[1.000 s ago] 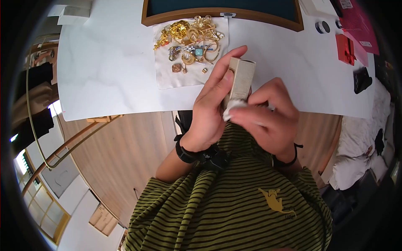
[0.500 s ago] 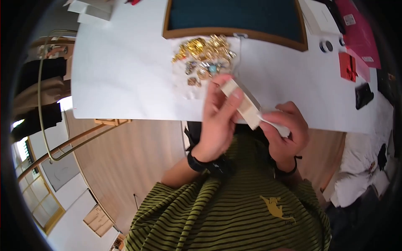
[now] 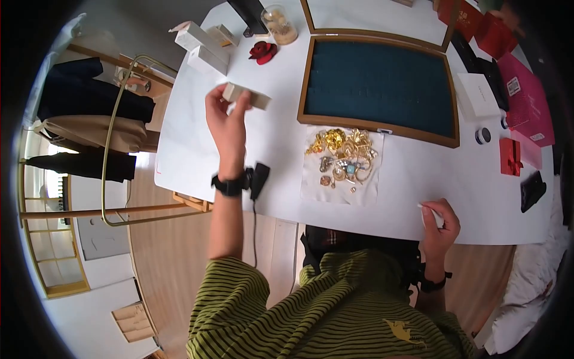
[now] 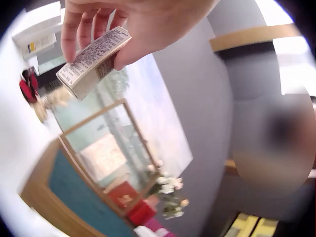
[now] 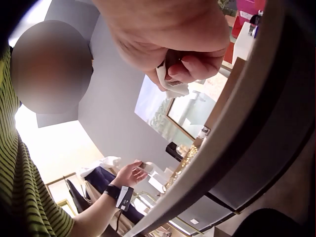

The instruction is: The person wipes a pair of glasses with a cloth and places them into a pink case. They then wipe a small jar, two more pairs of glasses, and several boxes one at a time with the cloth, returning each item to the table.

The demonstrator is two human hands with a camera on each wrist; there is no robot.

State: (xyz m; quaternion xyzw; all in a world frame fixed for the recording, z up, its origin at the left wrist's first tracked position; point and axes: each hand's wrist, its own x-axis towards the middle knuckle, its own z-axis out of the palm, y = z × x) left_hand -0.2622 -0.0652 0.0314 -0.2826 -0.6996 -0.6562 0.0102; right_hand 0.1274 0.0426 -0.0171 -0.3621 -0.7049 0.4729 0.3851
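The left hand [image 3: 228, 128] pinches a small beige carton [image 3: 256, 99] between thumb and fingers, held above the left part of the table. Printed text shows on the carton [image 4: 91, 64] in the left wrist view, the left hand [image 4: 140, 24] gripping it from above. Over the table's front edge at the right, the right hand [image 3: 440, 230] has its fingers curled round a crumpled white cloth or tissue [image 3: 438, 219]. In the right wrist view, white folds [image 5: 174, 89] stick out below the right hand [image 5: 173, 42]. Gold jewelry [image 3: 347, 152] lies heaped on a pale cloth [image 3: 359, 196] between the hands.
An open wooden case [image 3: 382, 84] with dark lining stands behind the jewelry. White boxes [image 3: 206, 60], a red flower [image 3: 263, 52] and a glass jar [image 3: 279, 27] are at the back left. A red gift box [image 3: 510, 157] and black pouch [image 3: 533, 191] lie at the right.
The hands have parted. The left hand has carried the carton toward the back left; the right hand has moved right with the white material. The head view has shifted, showing more of the table's back.
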